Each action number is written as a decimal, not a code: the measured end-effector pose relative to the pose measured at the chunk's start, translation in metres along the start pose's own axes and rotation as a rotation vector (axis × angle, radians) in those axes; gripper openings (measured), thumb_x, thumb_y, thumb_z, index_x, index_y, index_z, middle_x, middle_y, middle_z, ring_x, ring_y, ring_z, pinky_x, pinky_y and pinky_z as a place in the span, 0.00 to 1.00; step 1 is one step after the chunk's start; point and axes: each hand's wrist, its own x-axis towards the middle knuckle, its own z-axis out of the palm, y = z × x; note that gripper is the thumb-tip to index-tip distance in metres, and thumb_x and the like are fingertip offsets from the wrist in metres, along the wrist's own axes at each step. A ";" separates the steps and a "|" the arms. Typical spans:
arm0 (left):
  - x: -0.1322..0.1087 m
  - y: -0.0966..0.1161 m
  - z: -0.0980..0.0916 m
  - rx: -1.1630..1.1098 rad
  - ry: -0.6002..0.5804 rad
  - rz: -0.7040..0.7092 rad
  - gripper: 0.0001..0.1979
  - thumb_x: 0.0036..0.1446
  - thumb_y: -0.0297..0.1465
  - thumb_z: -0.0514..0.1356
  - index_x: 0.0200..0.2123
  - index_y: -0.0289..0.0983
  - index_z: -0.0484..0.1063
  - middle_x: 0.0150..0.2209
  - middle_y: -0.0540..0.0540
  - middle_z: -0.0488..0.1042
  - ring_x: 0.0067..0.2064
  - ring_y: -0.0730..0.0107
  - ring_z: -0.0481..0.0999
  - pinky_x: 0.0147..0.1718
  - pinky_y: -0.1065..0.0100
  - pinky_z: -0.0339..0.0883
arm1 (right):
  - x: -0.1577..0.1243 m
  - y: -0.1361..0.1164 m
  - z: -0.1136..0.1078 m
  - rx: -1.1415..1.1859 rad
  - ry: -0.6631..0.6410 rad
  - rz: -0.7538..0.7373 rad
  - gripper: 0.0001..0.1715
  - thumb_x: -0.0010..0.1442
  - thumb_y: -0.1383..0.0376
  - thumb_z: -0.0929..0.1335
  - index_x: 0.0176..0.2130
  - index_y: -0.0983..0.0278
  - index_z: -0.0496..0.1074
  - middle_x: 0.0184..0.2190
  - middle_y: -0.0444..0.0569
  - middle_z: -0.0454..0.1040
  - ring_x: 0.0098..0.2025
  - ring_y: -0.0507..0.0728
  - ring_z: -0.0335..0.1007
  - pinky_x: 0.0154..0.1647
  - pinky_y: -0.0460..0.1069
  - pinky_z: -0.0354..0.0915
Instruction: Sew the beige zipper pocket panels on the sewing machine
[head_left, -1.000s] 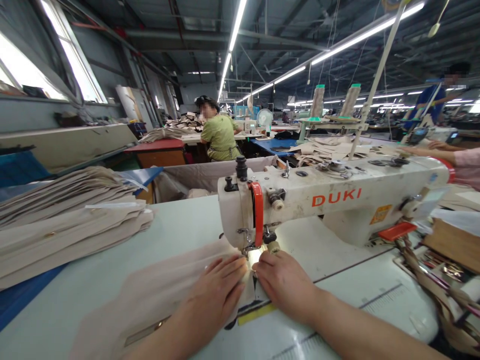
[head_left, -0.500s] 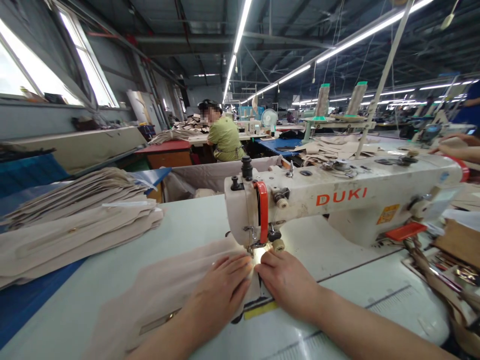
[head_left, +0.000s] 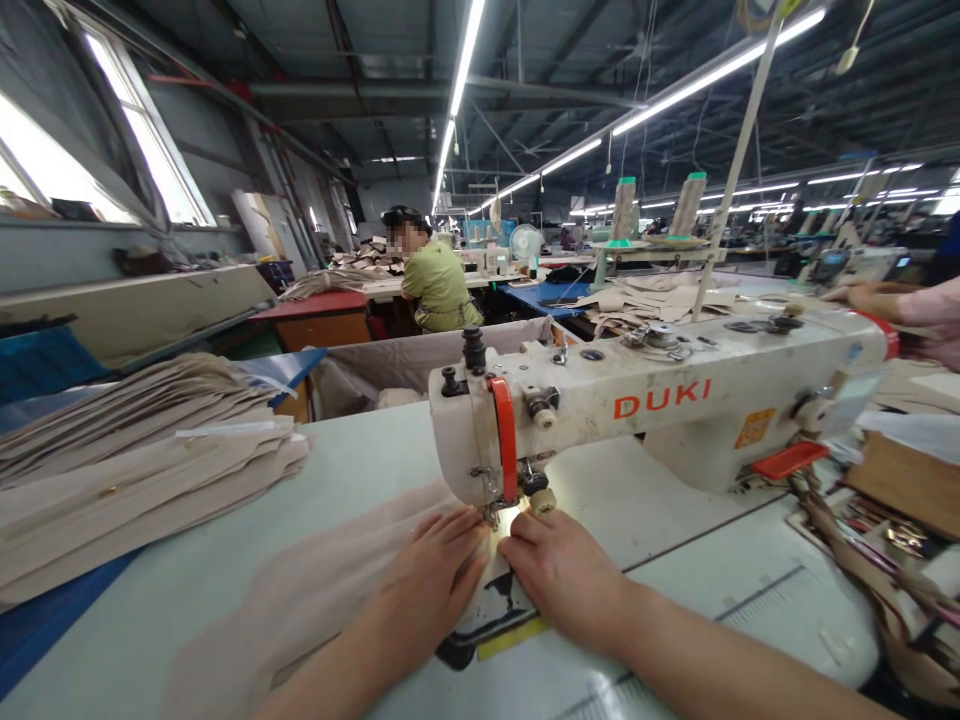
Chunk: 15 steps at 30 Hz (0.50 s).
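Observation:
A beige fabric panel (head_left: 322, 560) lies on the pale table of the sewing machine (head_left: 592, 400), reaching under its lit presser foot (head_left: 492, 512). My left hand (head_left: 427, 572) rests flat on the panel just left of the needle area, fingers stretched out together. Close by on the right, my right hand (head_left: 562, 570) has its fingers curled and pressed together at the panel's edge. The fabric under those fingertips is mostly hidden. My left forearm covers part of the panel near a slot-like opening.
Stacked beige fabric pieces (head_left: 150, 440) lie at the left. A wooden box (head_left: 911, 480) and metal parts sit at the right, beside fabric straps (head_left: 862, 560). Another person's arm (head_left: 922, 305) reaches in behind the machine head; a person in a green shirt (head_left: 441, 285) sits farther back.
The panel has slid a little away from me under the presser foot, with both hands staying beside the needle. My view has turned slightly right. The other person's arm at right has shifted.

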 end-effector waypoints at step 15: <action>-0.057 0.045 -0.050 -0.001 -0.219 -0.082 0.23 0.61 0.26 0.57 0.60 0.41 0.69 0.60 0.45 0.71 0.60 0.61 0.71 0.61 0.53 0.63 | -0.008 -0.021 0.001 0.201 0.027 -0.171 0.10 0.67 0.70 0.64 0.43 0.63 0.75 0.35 0.49 0.73 0.41 0.58 0.66 0.44 0.51 0.63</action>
